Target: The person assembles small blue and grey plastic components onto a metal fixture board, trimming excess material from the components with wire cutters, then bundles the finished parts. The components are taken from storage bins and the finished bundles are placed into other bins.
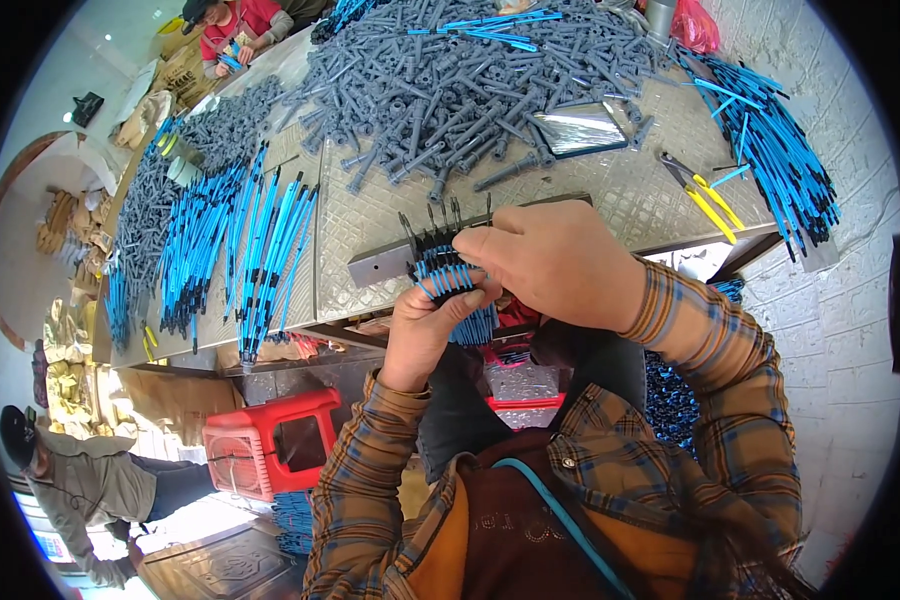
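My left hand (425, 325) is closed round a bundle of thin blue rods with black ends (440, 275), held upright at the table's near edge. Dark narrow tips stick up out of the bundle's top. Over its right side comes my right hand (560, 260), with thumb and forefinger pinched together at the rods' upper ends; one dark tip rises beside those fingers. Exactly what the pinch holds is hidden behind the hand. Just behind the bundle lies a grey metal bar (375, 265) with a hole in it, partly covered by my right hand.
A large heap of grey plastic wall plugs (440, 85) covers the table's far middle. Blue rods (205, 240) lie at left, more rods (770, 150) at right. Yellow-handled pliers (705, 195) rest at right. A red plastic stool (275, 445) stands below left. Other people are at far left.
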A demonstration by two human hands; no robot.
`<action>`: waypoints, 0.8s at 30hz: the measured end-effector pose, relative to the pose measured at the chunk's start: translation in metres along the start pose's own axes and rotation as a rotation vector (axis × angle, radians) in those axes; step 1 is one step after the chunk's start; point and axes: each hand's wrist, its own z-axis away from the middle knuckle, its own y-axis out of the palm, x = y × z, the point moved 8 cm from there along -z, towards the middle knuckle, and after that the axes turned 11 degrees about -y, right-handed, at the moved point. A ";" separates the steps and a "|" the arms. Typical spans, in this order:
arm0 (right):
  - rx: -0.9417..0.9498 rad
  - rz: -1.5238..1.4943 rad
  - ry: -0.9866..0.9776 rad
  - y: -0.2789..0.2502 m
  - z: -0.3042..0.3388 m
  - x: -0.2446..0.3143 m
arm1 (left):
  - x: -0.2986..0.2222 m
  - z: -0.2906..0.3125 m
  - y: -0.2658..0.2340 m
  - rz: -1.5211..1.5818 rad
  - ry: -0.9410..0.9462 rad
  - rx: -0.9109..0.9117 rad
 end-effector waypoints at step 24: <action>0.052 0.045 -0.189 0.006 -0.014 0.009 | -0.011 0.004 0.007 -0.076 -0.010 0.053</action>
